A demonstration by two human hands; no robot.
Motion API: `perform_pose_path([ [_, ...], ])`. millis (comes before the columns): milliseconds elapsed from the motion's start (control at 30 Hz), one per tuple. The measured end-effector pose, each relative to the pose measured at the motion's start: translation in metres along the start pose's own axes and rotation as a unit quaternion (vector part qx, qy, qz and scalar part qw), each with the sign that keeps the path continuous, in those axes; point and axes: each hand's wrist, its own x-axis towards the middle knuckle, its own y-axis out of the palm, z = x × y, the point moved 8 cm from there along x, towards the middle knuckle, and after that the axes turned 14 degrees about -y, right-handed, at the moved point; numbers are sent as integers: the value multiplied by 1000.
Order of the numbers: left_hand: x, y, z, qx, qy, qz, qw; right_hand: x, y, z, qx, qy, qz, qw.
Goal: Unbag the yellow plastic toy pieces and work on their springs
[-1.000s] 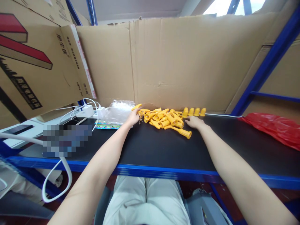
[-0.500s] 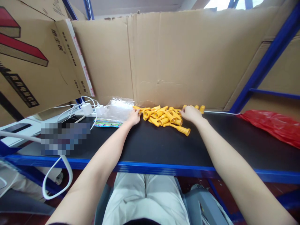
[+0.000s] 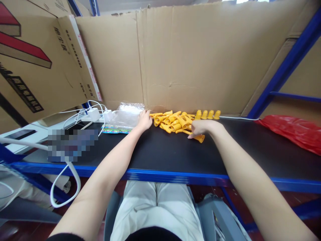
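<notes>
A heap of yellow plastic horn-shaped pieces (image 3: 173, 122), with flared hollow ends, lies on the black tabletop near the cardboard wall. My right hand (image 3: 202, 127) is closed on one yellow horn-shaped piece (image 3: 200, 138) at the heap's front right; its flared end shows below the fingers. At the heap's left end, my left hand (image 3: 144, 121) rests with fingers curled, and whatever they hold is hidden. Behind my right hand, several yellow pieces (image 3: 211, 114) stand in a row, flared ends down.
Clear plastic bags (image 3: 126, 115) lie left of my left hand. Further left are white chargers (image 3: 94, 114) with cables and a blurred-out item (image 3: 72, 144). A red plastic bag (image 3: 293, 130) lies at right. Cardboard (image 3: 200, 60) closes off the back; a blue edge (image 3: 175, 177) runs along the front.
My right hand has moved from the standing row down towards me and closed on the front-right piece, uncovering the row. My left hand stays at the heap's left end.
</notes>
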Motion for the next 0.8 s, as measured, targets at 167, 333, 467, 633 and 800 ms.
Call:
perform_pose_path([
  [167, -11, 2, -24, 6, 104, 14, 994, -11, 14, 19, 60, 53, 203, 976],
  [333, -19, 20, -31, -5, 143, 86, 986, -18, -5, 34, 188, 42, 186, 963],
  [467, -24, 27, -33, -24, 138, 151, 978, -20, -15, 48, 280, -45, 170, 944],
  [633, -29, 24, -37, -22, 117, 165, 979, -9, -30, 56, 337, -72, 27, 939],
  [800, -36, -5, -51, -64, 133, 75, 986, 1, -42, 55, 35, -50, -136, 989],
])
